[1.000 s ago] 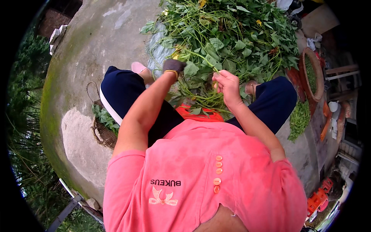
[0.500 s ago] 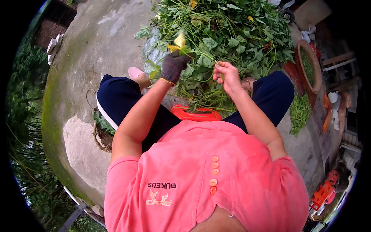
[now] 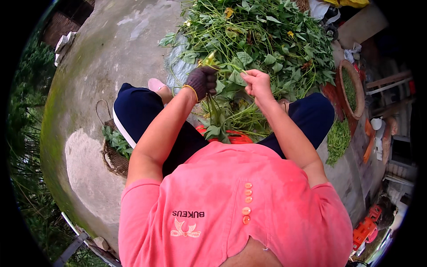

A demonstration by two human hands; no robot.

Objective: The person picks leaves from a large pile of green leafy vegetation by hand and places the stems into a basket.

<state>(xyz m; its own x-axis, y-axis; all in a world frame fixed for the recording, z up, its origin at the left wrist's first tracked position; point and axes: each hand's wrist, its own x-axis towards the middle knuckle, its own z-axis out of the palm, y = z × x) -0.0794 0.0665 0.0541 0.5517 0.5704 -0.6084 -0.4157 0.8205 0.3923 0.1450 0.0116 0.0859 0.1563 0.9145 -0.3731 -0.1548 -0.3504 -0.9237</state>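
Observation:
My left hand [image 3: 203, 81], in a dark glove with a yellow cuff, is closed round a leafy green vine [image 3: 215, 113]. Its leaves hang down below the fist, and a pale yellow-green end sticks up above it. Bare and ungloved, my right hand [image 3: 258, 84] pinches a thin green stem [image 3: 231, 66] that runs across from the left hand. Just beyond both hands lies a large heap of leafy vines [image 3: 267, 40]. A red plastic stool edge [image 3: 240, 137] shows between my thighs, partly behind the hanging leaves.
To the left stands a wicker basket [image 3: 116, 161] with leaves in it, beside a patch of pale grain-like material [image 3: 86, 167]. On the right are a round basket [image 3: 363, 89] leaning upright and a small pile of green stems [image 3: 339, 141]. Grey concrete [image 3: 133, 53] lies underneath.
The vine in my left hand has swung down, so its leaves now hang below the fist. My right hand has shifted slightly left and remains pinched on the stem.

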